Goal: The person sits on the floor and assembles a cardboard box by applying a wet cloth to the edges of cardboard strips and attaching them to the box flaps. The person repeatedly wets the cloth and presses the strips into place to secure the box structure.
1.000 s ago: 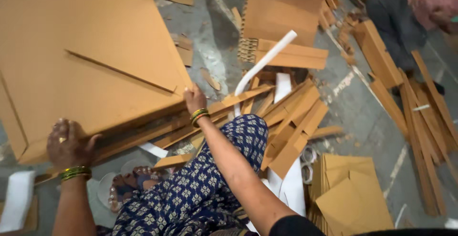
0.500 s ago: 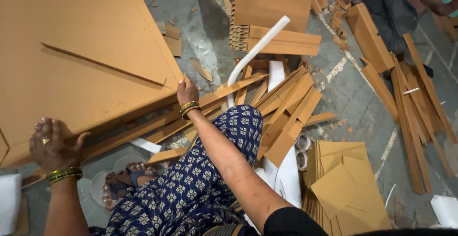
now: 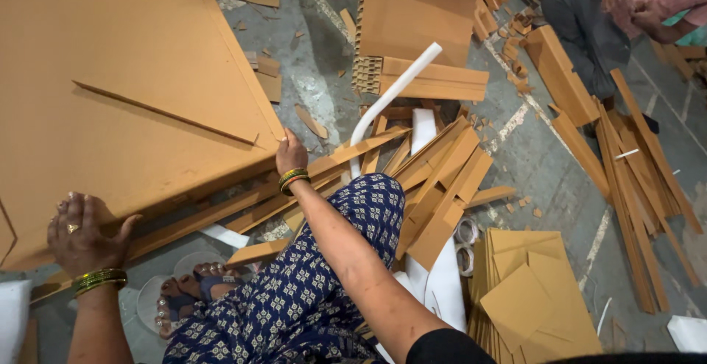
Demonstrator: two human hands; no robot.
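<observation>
1. Head view, step in hand: both hands are on the large flat brown cardboard sheet (image 3: 125, 92), which lies tilted over a heap of long brown cardboard strips (image 3: 434, 180) on the grey concrete floor (image 3: 545, 165). Looks like the sheet is being gripped at its near edge for shifting or lifting.
2. Left hand (image 3: 82, 233): at the sheet's near-left edge, palm down, fingers curled over the edge w/ thumb out to the side. Closed on the sheet, wrist w/ gold bangles bent back a bit.
3. Right hand (image 3: 289, 153): arm stretched fwd across the knee in blue patterned cloth (image 3: 324, 276), fingers pinching the sheet's right corner; thumb side hidden, so how tight I can't tell, but it does have hold of the edge.
4. Next move, as I judge it: both hands must pull evenly, since the sheet is wide and floppy; the corner grip looks weak vs. the left.
5. Nearby: a bent white tube (image 3: 390, 99) lies just beside the right hand; stacked tan cardboard pieces (image 3: 530, 290) sit well apart at right. Another person (image 3: 611, 11) sits top right.
</observation>
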